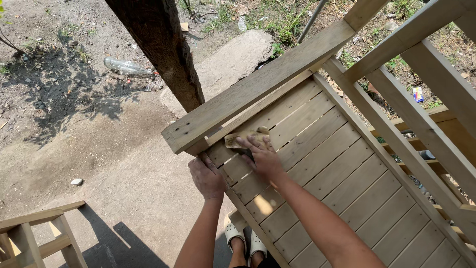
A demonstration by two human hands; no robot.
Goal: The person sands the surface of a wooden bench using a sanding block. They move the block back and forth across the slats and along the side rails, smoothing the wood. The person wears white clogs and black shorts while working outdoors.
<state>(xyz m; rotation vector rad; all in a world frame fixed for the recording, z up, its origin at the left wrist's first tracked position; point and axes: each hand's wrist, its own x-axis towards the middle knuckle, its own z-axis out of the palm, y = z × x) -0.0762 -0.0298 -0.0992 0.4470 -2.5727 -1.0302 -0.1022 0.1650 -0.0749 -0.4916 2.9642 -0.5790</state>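
While the left hand (pixel 207 177) closes its grip on the near edge of the slatted wooden frame (pixel 317 164), by its upper corner, the right hand (pixel 263 156) lies flat with fingers spread, pressing a tan piece of sandpaper (pixel 243 137) against the top slat just under the thick top rail (pixel 258 89). A dark tree trunk (pixel 161 47) rises beyond that corner.

A clear plastic bottle (pixel 126 66) lies on its side on the dirt, well up and to the left of the fingers (pixel 248 144). A second clear, crumpled bottle (pixel 241 23) lies in the grass, far above them. A small wrapper (pixel 418 94), blue with yellow and red, lies on the ground far to their right, behind the slats. No signs or screens show.
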